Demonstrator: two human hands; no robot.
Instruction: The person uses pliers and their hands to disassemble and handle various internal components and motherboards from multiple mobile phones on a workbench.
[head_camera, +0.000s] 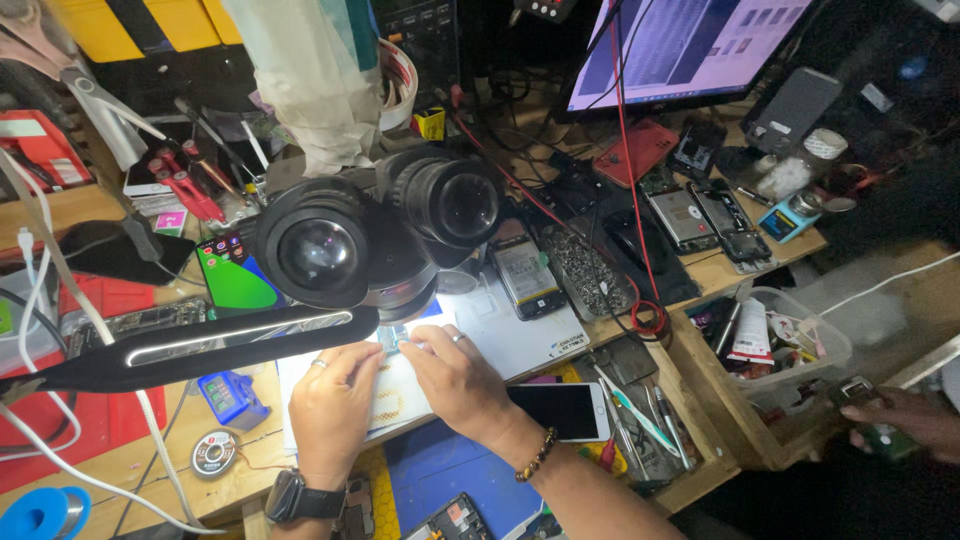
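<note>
Hands meet at the near middle of the wooden worktop (130, 470), both bent down over a small part (392, 340) that lies on a white mat (520, 345) right below the microscope, so the work sits where the lenses look. The left hand (335, 395), with a ring and a dark watch, pinches the part's near edge with narrowed fingers; the right hand (455, 375), a bead bracelet at the wrist, presses fingertips onto it from the other side, seemingly to keep it from sliding. Just right of that wrist a white phone (562, 410) lies face up, set aside within reach. A black lamp bar (190, 345) crosses above the left forearm. Farther back the twin eyepieces of the microscope (385, 235) hang over the mat, and a monitor (690, 45) glows at the far right corner. Another person's hand (905, 415) holds something at the right edge.
</note>
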